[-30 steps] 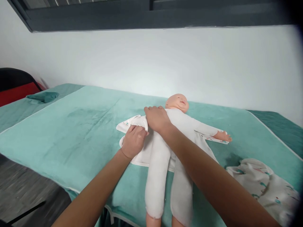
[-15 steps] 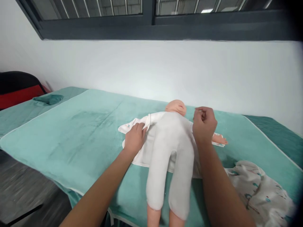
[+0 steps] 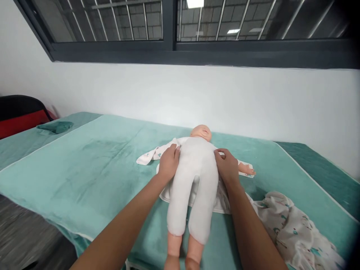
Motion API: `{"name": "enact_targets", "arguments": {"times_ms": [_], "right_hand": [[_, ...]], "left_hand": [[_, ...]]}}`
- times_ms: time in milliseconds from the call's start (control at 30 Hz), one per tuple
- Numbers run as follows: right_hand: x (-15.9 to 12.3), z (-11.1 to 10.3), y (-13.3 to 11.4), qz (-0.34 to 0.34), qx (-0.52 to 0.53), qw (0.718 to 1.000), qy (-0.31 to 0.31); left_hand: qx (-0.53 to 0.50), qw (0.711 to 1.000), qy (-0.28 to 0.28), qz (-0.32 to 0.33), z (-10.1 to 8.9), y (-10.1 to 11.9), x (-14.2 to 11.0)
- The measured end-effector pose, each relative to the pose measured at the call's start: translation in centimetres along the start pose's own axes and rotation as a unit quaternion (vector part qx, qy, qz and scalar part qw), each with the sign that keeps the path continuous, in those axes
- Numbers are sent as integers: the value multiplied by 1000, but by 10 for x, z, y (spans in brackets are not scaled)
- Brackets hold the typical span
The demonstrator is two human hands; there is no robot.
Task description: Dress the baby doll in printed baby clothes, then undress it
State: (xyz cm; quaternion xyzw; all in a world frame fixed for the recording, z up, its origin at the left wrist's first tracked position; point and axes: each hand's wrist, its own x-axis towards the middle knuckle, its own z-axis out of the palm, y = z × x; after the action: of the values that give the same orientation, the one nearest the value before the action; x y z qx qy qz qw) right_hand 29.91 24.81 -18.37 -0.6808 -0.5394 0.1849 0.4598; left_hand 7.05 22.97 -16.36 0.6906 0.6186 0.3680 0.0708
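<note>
Down the middle of the green cover, we have the doll on its back, head far, feet near, a white garment spread beneath it, apparently leaving cloth within reach on both sides. Forearms flank the legs from the near edge: left hand loosely curved against the torso's left side, right hand bunched at its right (whether either pinches fabric, I can't tell). Seemingly that pairing steadies the body. Near right, printed cloth lies crumpled.

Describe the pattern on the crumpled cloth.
The cloth is white with small scattered prints, some of them teal; the head view shows it best.
</note>
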Motion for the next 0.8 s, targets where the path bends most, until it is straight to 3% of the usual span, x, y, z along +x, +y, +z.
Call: {"name": "enact_targets", "arguments": {"times_ms": [200,367,467,533,600,633,700,733,800], "right_hand": [[1,5,5,-16,64,998,-4],[1,6,6,-7,57,998,-9],[1,6,6,-10,55,998,-11],[0,5,7,-10,58,998,-17],[0,6,8,-9,63,998,-22],[0,6,8,-9,65,998,-22],[1,7,8,-5,64,998,-21],[1,7,8,-2,63,998,-21],[2,7,8,3,61,998,-22]], "left_hand": [[-14,997,-36,68,-6,27,16],[83,994,-54,40,-25,55,6],[55,989,-129,47,-44,86,-14],[-68,974,-203,77,-54,97,-25],[-180,957,-214,73,-57,88,-31],[-198,962,-182,53,-55,75,-31],[-121,992,-29,6,-47,36,-29],[-44,999,7,11,-42,12,-28],[99,995,-17,22,-33,-34,-26]]}}
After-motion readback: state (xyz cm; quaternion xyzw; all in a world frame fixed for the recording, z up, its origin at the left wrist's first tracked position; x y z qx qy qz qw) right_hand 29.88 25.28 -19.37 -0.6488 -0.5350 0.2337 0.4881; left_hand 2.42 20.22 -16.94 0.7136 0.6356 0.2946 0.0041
